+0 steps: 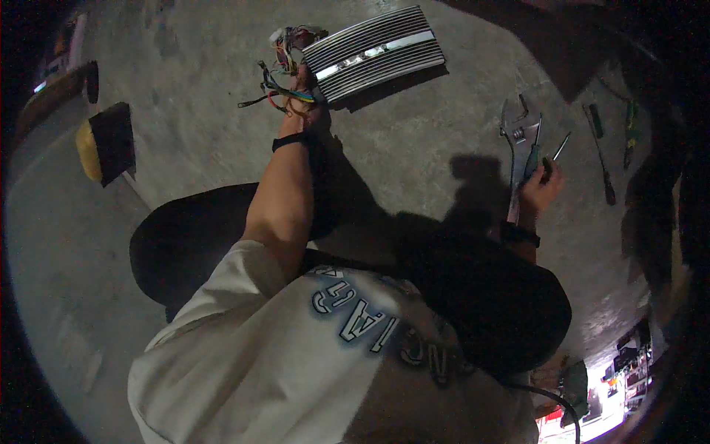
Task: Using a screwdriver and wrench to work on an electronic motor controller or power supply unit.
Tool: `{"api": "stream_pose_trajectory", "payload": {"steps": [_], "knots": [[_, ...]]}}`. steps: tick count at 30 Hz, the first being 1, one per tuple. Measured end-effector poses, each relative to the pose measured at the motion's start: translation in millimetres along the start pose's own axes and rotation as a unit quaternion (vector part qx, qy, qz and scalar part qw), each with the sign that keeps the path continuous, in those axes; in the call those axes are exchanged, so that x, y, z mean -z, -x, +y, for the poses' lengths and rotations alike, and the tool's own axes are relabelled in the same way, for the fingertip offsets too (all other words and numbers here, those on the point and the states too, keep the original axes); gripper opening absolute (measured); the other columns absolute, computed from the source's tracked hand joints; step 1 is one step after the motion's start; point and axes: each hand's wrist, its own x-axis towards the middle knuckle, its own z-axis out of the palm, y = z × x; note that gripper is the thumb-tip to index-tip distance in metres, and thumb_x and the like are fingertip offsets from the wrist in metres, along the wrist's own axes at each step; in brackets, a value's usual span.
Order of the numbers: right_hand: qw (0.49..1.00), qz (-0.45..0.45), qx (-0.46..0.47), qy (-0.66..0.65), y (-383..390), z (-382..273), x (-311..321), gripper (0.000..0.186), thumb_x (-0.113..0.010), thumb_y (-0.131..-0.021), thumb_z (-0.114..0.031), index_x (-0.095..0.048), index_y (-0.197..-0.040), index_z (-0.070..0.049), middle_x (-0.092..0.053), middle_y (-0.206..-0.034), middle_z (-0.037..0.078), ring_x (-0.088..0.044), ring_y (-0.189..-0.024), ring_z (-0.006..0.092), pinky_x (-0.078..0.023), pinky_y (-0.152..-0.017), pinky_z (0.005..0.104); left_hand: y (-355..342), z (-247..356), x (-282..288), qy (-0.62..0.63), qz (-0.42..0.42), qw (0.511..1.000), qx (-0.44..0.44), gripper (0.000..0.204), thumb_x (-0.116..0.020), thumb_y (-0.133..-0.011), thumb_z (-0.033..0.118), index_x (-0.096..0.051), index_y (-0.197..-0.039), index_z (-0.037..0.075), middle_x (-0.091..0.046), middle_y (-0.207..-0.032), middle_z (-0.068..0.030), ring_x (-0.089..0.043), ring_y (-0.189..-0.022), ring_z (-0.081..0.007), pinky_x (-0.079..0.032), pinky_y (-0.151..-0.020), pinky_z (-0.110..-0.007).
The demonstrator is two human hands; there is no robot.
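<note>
A silver finned metal box (pixel 381 72) lies on the concrete floor at the top centre, with bundles of coloured wires (pixel 285 55) at its left end. My left hand (pixel 302 103) reaches among those wires against the box's corner, its fingers mostly hidden. My right hand (pixel 543 183) is closed on a dark-handled screwdriver (pixel 560 148) with a silver shaft pointing up and right. Just left of that hand lie a green-handled screwdriver (pixel 533 157) and a large adjustable wrench (pixel 518 133), with a small bent metal piece (pixel 521 107) by the wrench's jaw.
Two more screwdrivers, one dark (pixel 606 185), one green and yellow (pixel 629 133), and a small dark green piece (pixel 595 120) lie at the right. A black and yellow object (pixel 111 144) sits at the left. My dark-clad knees (pixel 185 244) frame the work; cluttered items are at the lower right.
</note>
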Motion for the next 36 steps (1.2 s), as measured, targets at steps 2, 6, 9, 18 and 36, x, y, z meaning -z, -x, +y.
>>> {"api": "stream_pose_trajectory", "payload": {"steps": [2,6,9,18,36], "knots": [[0.999,0.001,-0.038,-0.015,-1,3,5,0.033,-0.060,-0.093,-0.009,-0.060,-0.125,0.001,-0.056,-0.124,0.023,-0.058,-0.109,0.0377,-0.048,-0.096,0.0467,-2,-5,-1,0.025,-0.003,0.999,0.020,0.062,-0.063,-0.096,0.050,-0.055,-0.137,0.004,-0.064,-0.129,-0.0125,-0.066,-0.109,-0.0284,-0.057,-0.090,-0.042],[0.984,-0.005,0.010,0.176,-5,8,16,0.042,-0.066,-0.093,-0.018,-0.057,-0.127,0.004,-0.053,-0.124,0.025,-0.059,-0.109,0.0385,-0.051,-0.091,0.0463,8,-11,-5,0.041,0.009,0.998,0.039,0.060,-0.064,-0.096,0.049,-0.056,-0.136,0.005,-0.065,-0.127,-0.0114,-0.067,-0.105,-0.0265,-0.058,-0.087,-0.040],[0.989,-0.008,-0.106,0.105,-4,-14,27,0.040,-0.066,-0.092,-0.019,-0.059,-0.123,0.006,-0.058,-0.119,0.026,-0.060,-0.106,0.0400,-0.050,-0.090,0.0467,14,-13,-12,0.043,0.029,0.998,0.046,0.059,-0.065,-0.096,0.049,-0.057,-0.135,0.005,-0.066,-0.126,-0.0105,-0.068,-0.102,-0.0250,-0.059,-0.085,-0.039],[0.977,-0.045,-0.176,0.113,-31,-13,46,0.044,-0.064,-0.096,-0.026,-0.060,-0.124,0.008,-0.061,-0.122,0.026,-0.058,-0.114,0.0391,-0.046,-0.097,0.0460,27,-1,-56,-0.089,0.216,0.969,0.077,0.046,-0.075,-0.086,0.056,-0.061,-0.110,0.019,-0.059,-0.078,0.0032,-0.055,-0.057,-0.0092,-0.040,-0.043,-0.023],[0.853,-0.482,0.197,0.047,-197,-375,45,0.032,-0.071,-0.086,-0.015,-0.069,-0.114,-0.001,-0.069,-0.114,0.018,-0.066,-0.103,0.0366,-0.049,-0.093,0.0385,76,35,-88,-0.053,0.182,0.976,0.107,0.031,-0.075,-0.093,0.027,-0.064,-0.111,0.004,-0.069,-0.094,-0.0051,-0.067,-0.076,-0.0165,-0.056,-0.064,-0.029]]}}
